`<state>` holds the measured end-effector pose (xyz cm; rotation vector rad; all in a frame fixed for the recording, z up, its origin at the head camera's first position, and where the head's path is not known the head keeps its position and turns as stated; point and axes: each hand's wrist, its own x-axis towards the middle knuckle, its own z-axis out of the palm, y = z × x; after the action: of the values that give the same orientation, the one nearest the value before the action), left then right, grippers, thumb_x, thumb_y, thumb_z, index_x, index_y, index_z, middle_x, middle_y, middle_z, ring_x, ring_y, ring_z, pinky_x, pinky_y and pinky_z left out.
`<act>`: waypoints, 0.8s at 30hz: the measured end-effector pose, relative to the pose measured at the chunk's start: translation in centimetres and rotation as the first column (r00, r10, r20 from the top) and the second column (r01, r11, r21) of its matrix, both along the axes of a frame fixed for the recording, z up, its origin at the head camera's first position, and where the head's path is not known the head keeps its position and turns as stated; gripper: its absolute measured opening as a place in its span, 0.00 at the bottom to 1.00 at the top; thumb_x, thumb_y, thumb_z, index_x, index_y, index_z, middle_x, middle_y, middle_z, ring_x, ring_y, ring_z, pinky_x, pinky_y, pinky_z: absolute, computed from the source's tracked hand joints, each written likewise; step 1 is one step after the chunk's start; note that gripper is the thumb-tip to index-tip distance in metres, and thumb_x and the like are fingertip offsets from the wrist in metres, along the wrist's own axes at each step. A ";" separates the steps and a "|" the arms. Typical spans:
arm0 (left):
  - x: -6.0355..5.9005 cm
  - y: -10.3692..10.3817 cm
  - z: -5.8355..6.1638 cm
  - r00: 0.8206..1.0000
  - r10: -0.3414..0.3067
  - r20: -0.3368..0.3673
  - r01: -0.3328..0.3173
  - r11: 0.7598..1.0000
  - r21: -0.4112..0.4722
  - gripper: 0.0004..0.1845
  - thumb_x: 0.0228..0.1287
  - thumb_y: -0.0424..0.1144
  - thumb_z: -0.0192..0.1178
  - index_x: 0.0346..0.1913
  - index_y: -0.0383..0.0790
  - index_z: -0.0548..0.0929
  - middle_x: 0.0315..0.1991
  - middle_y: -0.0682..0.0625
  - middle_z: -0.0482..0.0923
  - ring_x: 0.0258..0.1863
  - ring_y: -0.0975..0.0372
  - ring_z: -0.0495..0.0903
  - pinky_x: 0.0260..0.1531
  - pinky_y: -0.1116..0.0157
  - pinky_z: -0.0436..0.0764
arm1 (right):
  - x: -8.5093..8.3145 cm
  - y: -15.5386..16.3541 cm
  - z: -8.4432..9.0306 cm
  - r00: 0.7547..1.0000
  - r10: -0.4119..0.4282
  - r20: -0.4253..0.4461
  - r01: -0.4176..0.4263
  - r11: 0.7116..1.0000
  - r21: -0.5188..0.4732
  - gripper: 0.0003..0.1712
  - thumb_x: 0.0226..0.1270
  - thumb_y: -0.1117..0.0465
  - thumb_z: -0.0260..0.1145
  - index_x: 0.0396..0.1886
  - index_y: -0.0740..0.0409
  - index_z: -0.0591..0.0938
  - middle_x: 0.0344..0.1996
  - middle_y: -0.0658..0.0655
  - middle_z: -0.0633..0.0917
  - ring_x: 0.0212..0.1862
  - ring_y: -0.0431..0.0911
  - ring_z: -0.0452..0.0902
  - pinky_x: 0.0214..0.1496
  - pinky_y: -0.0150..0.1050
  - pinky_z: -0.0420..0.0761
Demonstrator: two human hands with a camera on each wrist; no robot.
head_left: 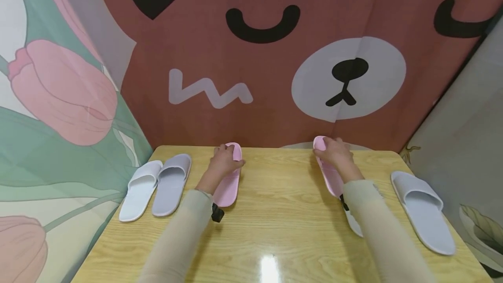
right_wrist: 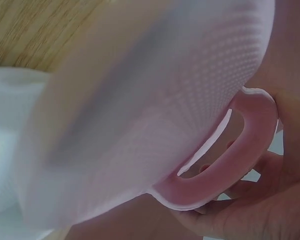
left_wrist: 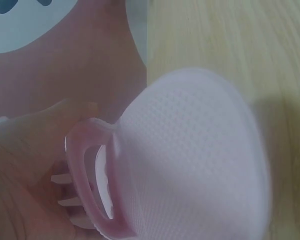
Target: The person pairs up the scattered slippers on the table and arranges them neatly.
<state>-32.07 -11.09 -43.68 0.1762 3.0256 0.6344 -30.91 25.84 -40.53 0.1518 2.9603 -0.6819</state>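
My left hand (head_left: 223, 163) grips a pink slipper (head_left: 228, 192) by its upper strap, left of the table's middle. The left wrist view shows that slipper's dotted sole (left_wrist: 195, 145) tilted over the wood, the hand around the outside of its arched strap (left_wrist: 79, 155). On the right, my right hand (head_left: 337, 155) holds a second pink slipper (head_left: 332, 180) around the strap near the toe. This slipper's sole and open strap (right_wrist: 225, 167) fill much of the right wrist view. A white slipper (head_left: 354, 224) lies below it, partly hidden by my right forearm.
At the table's left edge a white slipper (head_left: 135, 202) and a greyish-white slipper (head_left: 167, 198) lie side by side. Another pale slipper (head_left: 428, 224) lies near the right edge. A bear-print curtain (head_left: 271, 117) hangs behind the wooden table (head_left: 275, 213).
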 end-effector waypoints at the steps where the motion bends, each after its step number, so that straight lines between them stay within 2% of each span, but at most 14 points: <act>1: 0.0 0.0 0.0 1.000 -0.001 -0.001 0.001 1.000 0.004 0.45 0.63 0.61 0.66 0.75 0.36 0.66 0.71 0.34 0.62 0.72 0.39 0.58 0.62 0.32 0.67 | -0.1 -0.1 0.0 1.000 0.000 0.002 0.000 1.000 0.003 0.48 0.71 0.39 0.58 0.80 0.60 0.56 0.70 0.79 0.57 0.67 0.78 0.55 0.61 0.75 0.64; 18: -0.1 1.6 0.1 1.000 -0.013 -0.025 0.014 1.000 0.013 0.44 0.63 0.59 0.66 0.74 0.36 0.68 0.71 0.34 0.64 0.72 0.40 0.60 0.61 0.35 0.69 | -0.5 -2.1 -0.4 1.000 -0.019 0.003 0.019 0.999 -0.041 0.48 0.70 0.39 0.59 0.80 0.59 0.58 0.72 0.77 0.56 0.68 0.77 0.55 0.63 0.75 0.60; 24: -0.2 2.0 0.1 1.000 -0.010 -0.009 0.010 1.000 0.017 0.43 0.64 0.60 0.65 0.74 0.38 0.67 0.71 0.36 0.63 0.72 0.43 0.59 0.62 0.36 0.69 | -0.7 -3.0 -0.8 1.000 -0.014 0.007 0.014 1.000 -0.026 0.47 0.70 0.39 0.59 0.80 0.59 0.58 0.73 0.77 0.56 0.68 0.76 0.55 0.64 0.75 0.60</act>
<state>-32.22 -9.05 -43.60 0.1957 3.0269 0.6604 -31.62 22.81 -41.35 0.1729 2.9449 -0.7197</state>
